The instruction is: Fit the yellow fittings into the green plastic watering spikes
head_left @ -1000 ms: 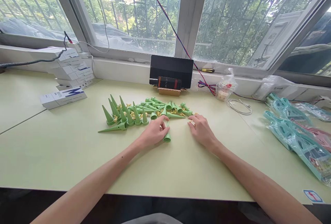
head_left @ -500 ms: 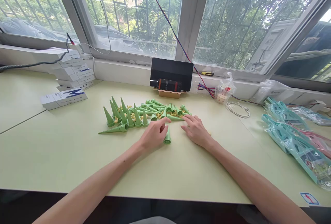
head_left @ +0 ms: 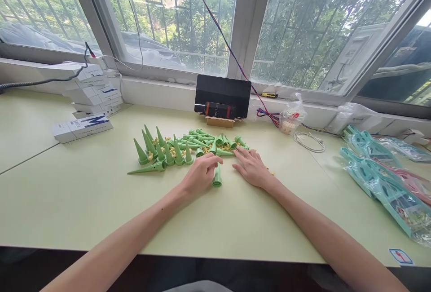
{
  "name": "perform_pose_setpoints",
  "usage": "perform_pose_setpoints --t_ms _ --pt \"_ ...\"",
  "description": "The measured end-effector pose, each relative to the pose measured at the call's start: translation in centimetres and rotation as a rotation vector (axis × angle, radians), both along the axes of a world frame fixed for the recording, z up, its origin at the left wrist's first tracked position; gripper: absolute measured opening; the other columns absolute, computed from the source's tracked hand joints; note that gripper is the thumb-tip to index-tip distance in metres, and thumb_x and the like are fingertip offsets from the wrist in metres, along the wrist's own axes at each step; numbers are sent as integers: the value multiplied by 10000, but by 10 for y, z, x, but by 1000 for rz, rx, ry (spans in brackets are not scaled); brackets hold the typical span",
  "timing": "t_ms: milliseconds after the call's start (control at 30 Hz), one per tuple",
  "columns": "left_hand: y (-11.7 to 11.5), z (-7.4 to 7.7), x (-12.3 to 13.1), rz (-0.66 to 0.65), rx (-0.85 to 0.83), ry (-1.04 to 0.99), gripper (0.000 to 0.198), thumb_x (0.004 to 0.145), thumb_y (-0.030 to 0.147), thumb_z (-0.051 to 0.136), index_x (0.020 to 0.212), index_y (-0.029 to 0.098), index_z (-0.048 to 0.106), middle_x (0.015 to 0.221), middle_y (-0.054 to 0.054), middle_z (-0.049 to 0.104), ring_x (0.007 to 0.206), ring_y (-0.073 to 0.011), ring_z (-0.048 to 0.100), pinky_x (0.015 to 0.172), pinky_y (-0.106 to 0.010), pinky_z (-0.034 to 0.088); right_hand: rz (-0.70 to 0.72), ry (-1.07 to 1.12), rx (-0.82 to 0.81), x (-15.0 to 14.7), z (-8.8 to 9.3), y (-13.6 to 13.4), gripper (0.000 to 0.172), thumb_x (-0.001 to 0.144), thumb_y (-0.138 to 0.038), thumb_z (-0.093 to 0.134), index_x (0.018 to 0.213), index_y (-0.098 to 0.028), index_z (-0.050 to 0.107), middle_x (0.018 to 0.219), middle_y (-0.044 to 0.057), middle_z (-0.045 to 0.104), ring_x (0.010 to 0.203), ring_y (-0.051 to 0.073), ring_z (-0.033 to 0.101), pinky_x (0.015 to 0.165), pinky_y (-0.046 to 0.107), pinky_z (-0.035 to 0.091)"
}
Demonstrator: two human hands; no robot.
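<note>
My left hand [head_left: 201,173] is closed, its thumb and forefinger pinched at the narrower part of a green plastic cone spike [head_left: 217,180]. The spike's wide threaded mouth faces me, and the fingers partly cover its upper part. To the right, my right hand [head_left: 252,167] lies low with fingers stretched out, their tips at the edge of a heap of green cone spikes [head_left: 198,139] and small yellow pieces [head_left: 226,146]. Several cone spikes [head_left: 178,152] stand upright left of the heap, with more yellow pieces among them. One spike [head_left: 147,168] lies on its side before them.
A tablet [head_left: 222,92] with a phone [head_left: 220,110] before it stands on a cardboard holder [head_left: 220,121] near the window. White boxes [head_left: 83,129] are at the left. A bagged cup [head_left: 291,117], a coiled cable [head_left: 309,142] and wrapped teal plastic items [head_left: 377,188] are at the right.
My right hand has shifted slightly left and up, its fingertips closer to the heap. The left hand stays almost in place at the spike.
</note>
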State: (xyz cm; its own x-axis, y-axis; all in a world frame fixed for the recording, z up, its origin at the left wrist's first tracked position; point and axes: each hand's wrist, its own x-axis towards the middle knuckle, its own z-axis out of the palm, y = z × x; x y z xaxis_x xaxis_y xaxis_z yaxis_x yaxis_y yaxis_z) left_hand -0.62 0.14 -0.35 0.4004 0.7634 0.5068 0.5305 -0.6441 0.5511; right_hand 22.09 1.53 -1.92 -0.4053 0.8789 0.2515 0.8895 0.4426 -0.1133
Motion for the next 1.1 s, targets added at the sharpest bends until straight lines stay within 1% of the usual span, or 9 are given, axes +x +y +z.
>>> perform_pose_setpoints --t_ms 267,400,500,600,700,767,833,967,1100 --pt "-2 1 2 9 -25 -16 293 910 85 403 884 157 686 763 -23 592 643 -118 528 605 -237 400 2 5 -34 -1 2 -1 572 997 -513 319 1470 -201 399 1504 46 397 1185 284 392 1046 442 336" --pt "-1 0 1 4 -24 -24 283 917 100 406 879 156 680 767 -25 588 663 -122 534 607 -237 397 11 17 -18 -1 2 -1 554 995 -497 349 1457 -200 417 1472 67 431 1166 277 408 1035 440 349" --pt "-1 0 1 5 -22 -26 275 922 118 409 878 157 678 770 -28 593 662 -125 530 601 -240 394 26 60 9 0 1 -1 518 991 -474 384 1424 -200 460 1410 92 489 1154 274 428 1018 437 365" --pt "-1 0 1 16 -26 -22 280 930 136 404 879 157 679 774 -29 596 637 -122 512 589 -246 383 56 138 44 1 -3 1 434 992 -405 415 1347 -185 534 1311 107 563 1124 268 455 1000 432 381" --pt "-2 1 1 27 -40 -18 277 931 148 410 885 159 683 778 -29 597 603 -116 490 569 -246 367 86 222 82 3 -7 3 319 989 -306 430 1213 -178 617 1197 106 620 1057 256 490 972 426 402" --pt "-2 1 1 28 -45 -21 272 926 152 417 881 159 685 777 -28 598 580 -111 477 556 -245 359 91 266 98 5 -8 4 271 977 -247 439 1140 -178 644 1122 105 641 1017 253 507 940 419 422" --pt "-3 2 1 29 -49 -23 269 923 150 420 880 159 685 773 -26 597 569 -108 469 549 -244 353 90 293 102 6 -8 4 249 960 -200 453 1110 -176 650 1070 108 648 1006 254 516 914 412 437" --pt "-3 2 1 43 -54 -24 272 921 146 422 886 163 690 772 -22 603 576 -111 468 557 -247 351 77 297 91 7 -6 2 253 926 -134 473 1106 -168 648 1029 115 645 998 253 523 899 404 449" --pt "-3 2 1 42 -54 -24 274 923 148 421 882 162 692 784 -26 613 591 -115 477 566 -249 349 68 282 89 8 -5 1 253 909 -108 495 1105 -153 649 983 110 640 949 247 519 890 401 458"
